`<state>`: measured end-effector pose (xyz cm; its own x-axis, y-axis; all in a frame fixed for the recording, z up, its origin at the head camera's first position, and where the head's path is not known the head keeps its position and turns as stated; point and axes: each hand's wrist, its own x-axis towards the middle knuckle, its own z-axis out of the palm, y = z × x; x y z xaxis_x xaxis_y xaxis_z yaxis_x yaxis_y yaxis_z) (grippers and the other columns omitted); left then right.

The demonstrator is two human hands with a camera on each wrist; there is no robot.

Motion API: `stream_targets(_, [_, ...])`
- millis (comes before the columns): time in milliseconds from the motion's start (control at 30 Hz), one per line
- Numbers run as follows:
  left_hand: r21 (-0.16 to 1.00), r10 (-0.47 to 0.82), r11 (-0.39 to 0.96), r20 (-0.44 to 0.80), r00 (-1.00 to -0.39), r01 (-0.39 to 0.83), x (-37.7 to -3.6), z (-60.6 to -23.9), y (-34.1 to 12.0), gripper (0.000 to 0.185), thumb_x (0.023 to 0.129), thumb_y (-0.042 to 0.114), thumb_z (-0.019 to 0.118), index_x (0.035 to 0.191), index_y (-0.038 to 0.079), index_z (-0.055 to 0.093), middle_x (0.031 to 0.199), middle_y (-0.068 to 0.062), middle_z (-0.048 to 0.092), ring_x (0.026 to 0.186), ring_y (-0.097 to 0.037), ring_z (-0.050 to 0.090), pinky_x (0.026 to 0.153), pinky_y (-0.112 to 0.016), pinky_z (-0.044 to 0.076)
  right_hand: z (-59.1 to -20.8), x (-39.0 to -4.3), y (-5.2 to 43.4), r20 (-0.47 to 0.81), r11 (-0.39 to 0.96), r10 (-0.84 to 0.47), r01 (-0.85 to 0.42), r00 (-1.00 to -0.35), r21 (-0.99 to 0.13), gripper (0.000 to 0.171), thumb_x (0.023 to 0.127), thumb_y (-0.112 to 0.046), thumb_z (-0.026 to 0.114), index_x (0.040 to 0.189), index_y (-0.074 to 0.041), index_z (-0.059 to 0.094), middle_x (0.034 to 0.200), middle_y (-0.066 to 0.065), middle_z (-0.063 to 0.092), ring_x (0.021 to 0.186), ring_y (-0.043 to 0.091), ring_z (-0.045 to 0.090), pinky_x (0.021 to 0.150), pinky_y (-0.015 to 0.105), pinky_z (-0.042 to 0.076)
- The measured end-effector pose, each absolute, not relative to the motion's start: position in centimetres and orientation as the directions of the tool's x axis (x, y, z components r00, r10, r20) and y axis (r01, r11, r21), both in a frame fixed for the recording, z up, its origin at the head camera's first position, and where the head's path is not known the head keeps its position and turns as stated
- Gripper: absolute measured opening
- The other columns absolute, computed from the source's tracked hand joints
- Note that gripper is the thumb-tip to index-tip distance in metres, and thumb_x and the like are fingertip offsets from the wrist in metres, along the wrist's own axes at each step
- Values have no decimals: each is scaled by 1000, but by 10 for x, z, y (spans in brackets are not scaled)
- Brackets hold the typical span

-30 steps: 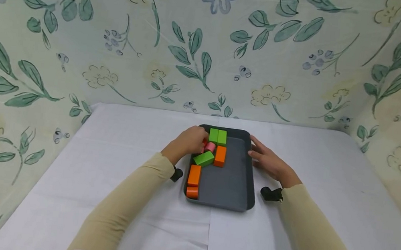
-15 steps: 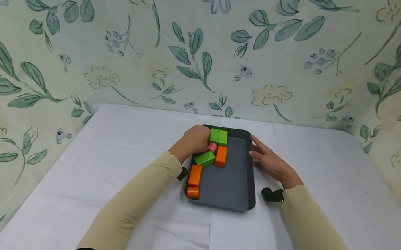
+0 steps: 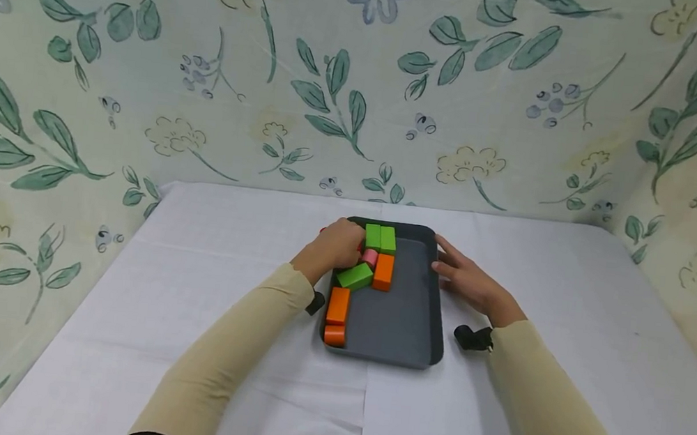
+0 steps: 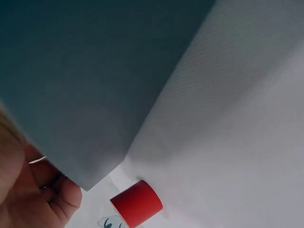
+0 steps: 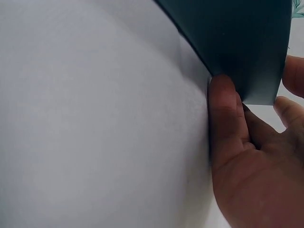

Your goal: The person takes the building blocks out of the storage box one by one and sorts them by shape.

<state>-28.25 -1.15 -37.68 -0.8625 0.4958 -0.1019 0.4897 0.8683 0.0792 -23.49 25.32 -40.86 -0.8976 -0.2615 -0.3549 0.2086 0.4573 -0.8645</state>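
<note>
Two hands frame a dark grey tray (image 3: pixel 401 352) on a white-covered table (image 3: pixel 127 294), and both are mine. My left hand (image 3: pixel 333 247) sits at the tray's far left corner, knuckles up and fingers curled down over the rim beside a pink cylinder (image 3: pixel 370 257); whether those fingers pinch anything I cannot tell from above. My left wrist camera shows the tray's outer wall (image 4: pixel 95 85), my fingertips (image 4: pixel 66 199) tucked under its corner, and a red cylinder (image 4: pixel 137 203) lying on the cloth just outside the tray, near my hand. My right hand (image 3: pixel 465 279) lies along the tray's right edge, fingers loosely extended; the right wrist view shows my thumb (image 5: pixel 223 123) pressed against the tray's outer wall (image 5: pixel 242 42) near a corner, nothing clenched.

Inside the tray, two green blocks (image 3: pixel 379 238) stand side by side at the far end, a third green block (image 3: pixel 355 275) lies askew touching an orange block (image 3: pixel 384 272), and two more orange blocks (image 3: pixel 336 314) line the left wall at the near end.
</note>
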Motion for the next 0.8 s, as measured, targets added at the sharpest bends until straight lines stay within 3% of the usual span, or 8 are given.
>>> stream_targets(100, [66,511,859,-96,-854,507,-282,-378,-12,15,94,15,57,94,8,71,88,-5,65,85,-23,58,80,-30,52,-409,-235,252,-358,459,-268,208,-894,-864,75,104,-24,43,158,-37,-7,168,18,1,153,45,15,121,58,25])
stream_targets(200, [115,514,854,-48,-856,507,-281,-376,-14,19,97,18,56,107,10,71,99,-5,65,89,-22,58,84,-31,54,-408,-235,253,-356,464,-272,202,-894,-862,75,104,-23,43,158,-37,-7,168,18,1,152,45,16,121,59,25])
stream_targets(367, [347,515,790,71,-854,505,-280,-369,-22,34,99,15,56,133,9,61,125,-10,61,105,-24,59,100,-36,53,-406,-234,254,-352,472,-263,198,-898,-859,75,104,-24,43,158,-38,-8,168,18,1,152,45,18,120,59,25])
stream_targets(467, [454,495,746,111,-862,487,-280,-368,-30,39,99,14,56,137,7,58,130,-12,61,109,-25,59,102,-37,53,-407,-234,253,-352,471,-259,200,-899,-859,75,104,-24,43,158,-38,-7,168,17,1,152,45,17,121,59,25])
stream_targets(667, [761,381,586,45,-924,278,-278,-366,-43,40,99,22,56,138,10,57,134,-9,62,118,-27,58,105,-40,51,-405,-235,252,-349,471,-259,197,-901,-860,75,104,-24,43,158,-37,-6,168,18,2,152,44,17,121,59,24])
stream_targets(800, [868,361,458,16,-933,192,-276,-367,-47,38,101,20,53,138,14,57,139,-8,57,123,-30,60,109,-43,49,-405,-234,252,-354,466,-253,207,-900,-860,75,104,-22,43,158,-37,-7,168,18,1,152,45,17,121,59,25])
